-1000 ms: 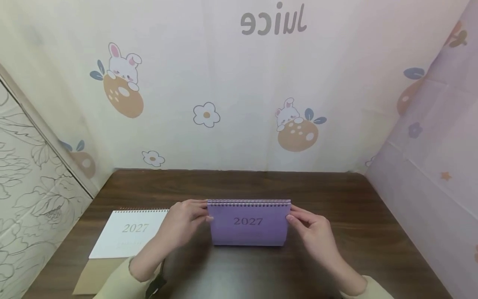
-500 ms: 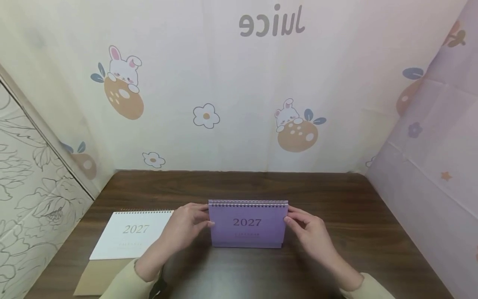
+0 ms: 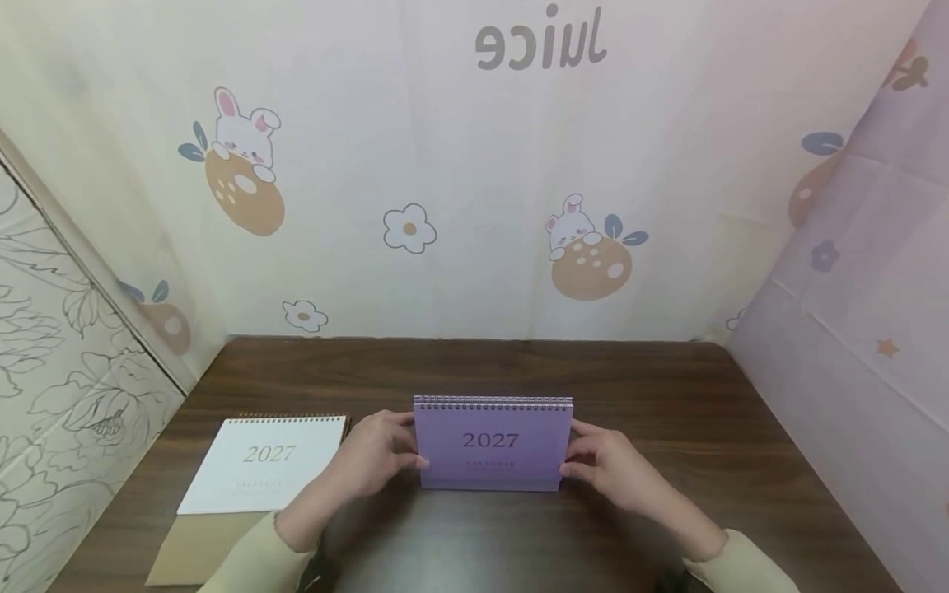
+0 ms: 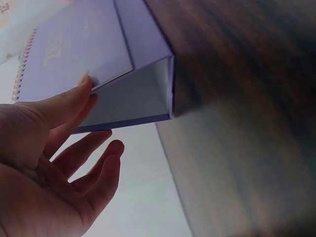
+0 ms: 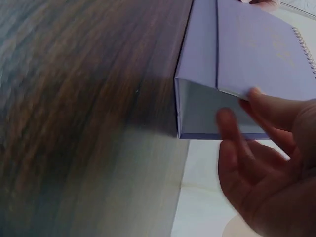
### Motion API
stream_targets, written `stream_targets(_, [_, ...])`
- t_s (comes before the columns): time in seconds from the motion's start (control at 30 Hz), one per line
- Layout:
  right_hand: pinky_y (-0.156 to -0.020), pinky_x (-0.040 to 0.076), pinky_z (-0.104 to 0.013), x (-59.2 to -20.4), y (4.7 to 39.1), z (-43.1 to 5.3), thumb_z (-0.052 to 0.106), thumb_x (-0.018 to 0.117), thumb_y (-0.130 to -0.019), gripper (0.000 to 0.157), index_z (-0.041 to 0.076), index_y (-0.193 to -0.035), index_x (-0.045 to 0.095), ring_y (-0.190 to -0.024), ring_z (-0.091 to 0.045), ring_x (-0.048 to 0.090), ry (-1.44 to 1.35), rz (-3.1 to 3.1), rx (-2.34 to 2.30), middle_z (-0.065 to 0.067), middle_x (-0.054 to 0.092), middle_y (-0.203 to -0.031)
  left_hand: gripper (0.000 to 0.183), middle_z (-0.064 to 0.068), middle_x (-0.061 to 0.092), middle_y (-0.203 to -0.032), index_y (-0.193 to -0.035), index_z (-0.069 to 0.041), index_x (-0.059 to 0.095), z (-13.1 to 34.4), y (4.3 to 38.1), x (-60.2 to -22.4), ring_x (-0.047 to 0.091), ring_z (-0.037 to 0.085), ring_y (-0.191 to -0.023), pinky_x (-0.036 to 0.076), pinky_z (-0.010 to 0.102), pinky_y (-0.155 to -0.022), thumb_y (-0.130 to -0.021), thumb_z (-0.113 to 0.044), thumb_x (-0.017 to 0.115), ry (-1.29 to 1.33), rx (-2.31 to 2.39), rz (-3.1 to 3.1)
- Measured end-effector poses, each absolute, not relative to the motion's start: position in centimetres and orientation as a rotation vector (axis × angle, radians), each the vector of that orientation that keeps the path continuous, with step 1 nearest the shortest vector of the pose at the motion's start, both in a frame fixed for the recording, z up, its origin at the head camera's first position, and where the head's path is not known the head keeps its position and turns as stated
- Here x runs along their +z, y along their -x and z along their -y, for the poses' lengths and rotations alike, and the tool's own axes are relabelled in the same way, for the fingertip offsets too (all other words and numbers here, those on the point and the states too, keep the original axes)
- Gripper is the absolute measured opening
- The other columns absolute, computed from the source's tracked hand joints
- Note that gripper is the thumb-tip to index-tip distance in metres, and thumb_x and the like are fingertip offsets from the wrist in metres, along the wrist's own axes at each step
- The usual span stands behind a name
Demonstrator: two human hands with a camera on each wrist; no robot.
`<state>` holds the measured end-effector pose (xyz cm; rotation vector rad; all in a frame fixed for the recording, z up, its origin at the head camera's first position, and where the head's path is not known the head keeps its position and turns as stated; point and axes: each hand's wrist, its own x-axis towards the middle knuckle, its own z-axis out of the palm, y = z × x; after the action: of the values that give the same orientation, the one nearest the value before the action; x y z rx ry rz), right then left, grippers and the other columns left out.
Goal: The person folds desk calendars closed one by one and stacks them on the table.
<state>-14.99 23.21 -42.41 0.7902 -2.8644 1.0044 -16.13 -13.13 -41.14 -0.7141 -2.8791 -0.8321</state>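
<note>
A purple spiral-bound desk calendar (image 3: 491, 449) marked 2027 stands like a tent on the dark wooden table (image 3: 474, 543), its cover towards me. At its left side is my left hand (image 3: 374, 453), the thumb on the edge of the front pages and the index finger behind them; its other fingers curve loosely in the left wrist view. My right hand (image 3: 611, 469) pinches the opposite page edge low down, thumb in front. Through the open end, the hollow grey inside of the stand (image 5: 202, 108) shows in the right wrist view.
A white 2027 calendar (image 3: 263, 465) with a tan base (image 3: 196, 548) lies at the left of the table, partly covered by my left forearm. Behind the table hangs a pale curtain (image 3: 474, 165) printed with rabbits and flowers. Another patterned curtain (image 3: 853, 288) borders the right side.
Both hands have slid down the sides of the purple calendar, the thumbs moving from near the top to lower on the page edges. The calendar has come slightly nearer me at its base.
</note>
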Motion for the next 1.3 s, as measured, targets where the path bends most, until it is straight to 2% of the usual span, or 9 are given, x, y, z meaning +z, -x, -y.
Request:
stream_targets(0.13, [-0.095, 0.048, -0.05, -42.4, 15.2, -23.1, 0.011, 0.082, -0.081, 0.011, 0.021, -0.081, 0.078, -0.128, -0.039, 0.052, -0.831, 2.92, 0.869, -0.021, 0.063, -0.128, 0.019, 0.012, 0.069, -0.122, -0.064, -0.021, 0.071, 13.0, 16.4, -41.4, 0.061, 0.029, -0.116, 0.048, 0.047, -0.095, -0.074, -0.024, 0.087, 0.759, -0.782, 2.897])
stream_targets(0.33, [-0.099, 0.044, -0.053, -42.5, 15.3, -23.0, 0.011, 0.083, -0.078, 0.01, 0.019, -0.083, 0.079, -0.129, -0.041, 0.05, -0.885, 2.942, 0.842, -0.012, 0.072, -0.114, 0.023, 0.011, 0.069, -0.123, -0.06, -0.023, 0.069, 12.8, 16.4, -41.5, 0.06, 0.027, -0.118, 0.049, 0.045, -0.092, -0.07, -0.025, 0.09, 0.774, -0.693, 2.95])
stream_targets(0.53, [-0.098, 0.045, -0.053, -42.8, 15.2, -23.0, 0.012, 0.083, -0.078, 0.01, 0.02, -0.082, 0.079, -0.127, -0.04, 0.052, -0.888, 2.922, 0.843, -0.017, 0.067, -0.122, 0.024, 0.009, 0.067, -0.127, -0.059, -0.025, 0.069, 12.7, 16.1, -41.8, 0.057, 0.026, -0.121, 0.052, 0.044, -0.086, -0.069, -0.028, 0.091, 0.769, -0.564, 2.986])
stream_targets(0.8, [-0.098, 0.046, -0.051, -42.9, 14.8, -23.1, 0.012, 0.083, -0.079, 0.01, 0.021, -0.081, 0.078, -0.125, -0.038, 0.055, -0.841, 2.892, 0.87, -0.018, 0.064, -0.128, 0.022, 0.008, 0.068, -0.125, -0.061, -0.025, 0.07, 12.8, 15.5, -41.3, 0.059, 0.025, -0.118, 0.052, 0.044, -0.087, -0.07, -0.027, 0.09, 0.769, -0.589, 2.932])
stream_targets(0.97, [-0.093, 0.05, -0.047, -42.5, 14.5, -23.0, 0.012, 0.083, -0.078, 0.013, 0.024, -0.079, 0.078, -0.12, -0.036, 0.06, -0.789, 2.827, 0.919, -0.021, 0.061, -0.131, 0.016, 0.001, 0.071, -0.119, -0.066, -0.025, 0.074, 13.1, 15.1, -40.4, 0.059, 0.019, -0.116, 0.051, 0.04, -0.091, -0.072, -0.026, 0.089, 0.736, -0.636, 2.878])
stream_targets(1.13, [-0.084, 0.055, -0.041, -41.9, 13.9, -22.7, 0.01, 0.084, -0.078, 0.014, 0.022, -0.078, 0.077, -0.11, -0.032, 0.066, -0.764, 2.751, 0.91, -0.018, 0.067, -0.123, 0.014, -0.004, 0.073, -0.113, -0.068, -0.025, 0.074, 13.2, 14.6, -40.1, 0.061, 0.015, -0.11, 0.051, 0.036, -0.091, -0.074, -0.024, 0.088, 0.699, -0.668, 2.823])
stream_targets(1.3, [-0.078, 0.057, -0.036, -41.5, 13.1, -22.4, 0.008, 0.085, -0.076, 0.017, 0.023, -0.08, 0.077, -0.103, -0.026, 0.07, -0.684, 2.726, 0.91, -0.013, 0.071, -0.116, 0.015, -0.004, 0.073, -0.111, -0.07, -0.025, 0.073, 13.1, 14.0, -40.0, 0.064, 0.014, -0.104, 0.052, 0.037, -0.087, -0.075, -0.024, 0.087, 0.627, -0.785, 2.785])
